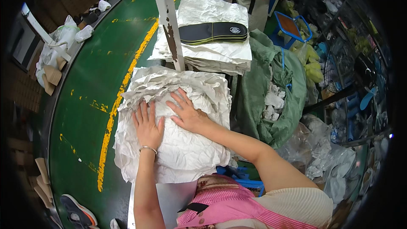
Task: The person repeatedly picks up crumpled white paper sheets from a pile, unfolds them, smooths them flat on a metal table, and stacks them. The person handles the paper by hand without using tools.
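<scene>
Hands, left [148, 128] and right [186, 112], fingers spread flat on crumpled white paper stack [178, 152] beside green floor [89, 85].

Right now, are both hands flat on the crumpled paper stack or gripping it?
Flat: left hand and right hand lie palm-down, fingers spread, on the white paper stack.

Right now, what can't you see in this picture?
- Head view: what lies under the paper stack; the left hand and right hand press flat on the top sheet.
- Sack: only some white scraps show; its cloth hides the rest.
- Insoles: too tightly stacked to count.
- Shelves at the right: dark, bent by the lens.
- Shoe: cut off by the bottom edge.
</scene>
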Demonstrator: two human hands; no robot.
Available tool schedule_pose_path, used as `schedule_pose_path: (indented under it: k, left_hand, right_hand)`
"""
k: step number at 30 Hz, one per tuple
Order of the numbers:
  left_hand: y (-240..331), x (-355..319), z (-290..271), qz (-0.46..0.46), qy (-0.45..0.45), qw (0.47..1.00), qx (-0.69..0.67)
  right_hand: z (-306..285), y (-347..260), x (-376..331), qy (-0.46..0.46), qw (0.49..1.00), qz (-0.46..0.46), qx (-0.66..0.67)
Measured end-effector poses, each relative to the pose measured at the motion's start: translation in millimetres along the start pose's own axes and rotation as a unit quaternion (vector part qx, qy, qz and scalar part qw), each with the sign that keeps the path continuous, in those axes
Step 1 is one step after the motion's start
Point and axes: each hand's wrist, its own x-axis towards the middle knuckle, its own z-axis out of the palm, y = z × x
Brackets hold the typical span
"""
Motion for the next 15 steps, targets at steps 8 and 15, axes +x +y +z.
schedule_pose_path:
  k: [8, 15]
  left_hand:
    - [-2.3, -0.1, 1.4, -0.003, 0.002, 1.0, 0.003]
    - [-1.4, -2.5, -1.9, -0.013, -0.008, 1.0, -0.008]
  right_hand:
    - [-6.2, -5.9, 3.7, -0.041, 0.998, 0.044, 0.028]
    - [-14.9, -16.1, 6.0, -0.076, 0.993, 0.084, 0.043]
